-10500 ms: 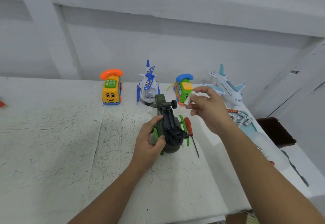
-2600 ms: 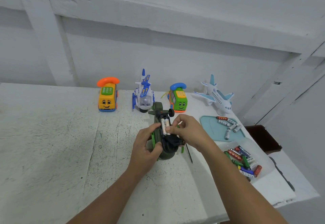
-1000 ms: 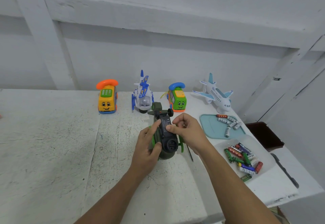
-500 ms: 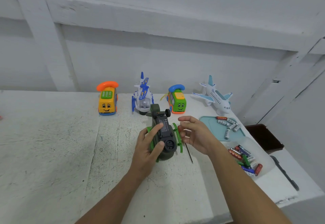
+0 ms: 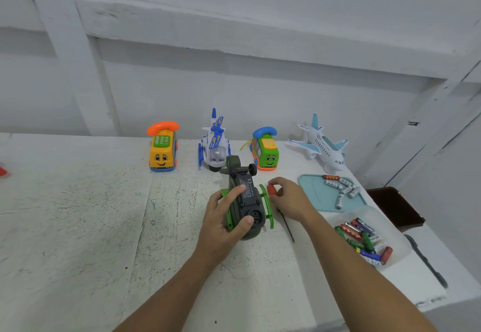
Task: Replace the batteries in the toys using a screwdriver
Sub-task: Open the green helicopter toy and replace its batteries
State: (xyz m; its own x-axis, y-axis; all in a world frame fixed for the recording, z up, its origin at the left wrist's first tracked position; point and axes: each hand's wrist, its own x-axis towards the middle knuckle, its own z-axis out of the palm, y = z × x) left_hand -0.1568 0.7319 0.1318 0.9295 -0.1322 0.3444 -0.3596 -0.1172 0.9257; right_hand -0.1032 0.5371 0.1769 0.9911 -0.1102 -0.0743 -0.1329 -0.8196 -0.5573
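The white painted desk is carrying everything. At its middle, the dark green plastic toy helicopter is being held belly-up by the left hand, whose fingers are being curled round the body. Just right of it, the red-handled screwdriver is being pinched by the right hand, fingers clamped on the handle, shaft pointing near.

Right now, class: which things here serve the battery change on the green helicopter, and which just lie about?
In use: green helicopter, screwdriver, left hand, right hand, tray batteries, tub batteries.
Lying about: yellow phone, white helicopter, green phone, white plane.
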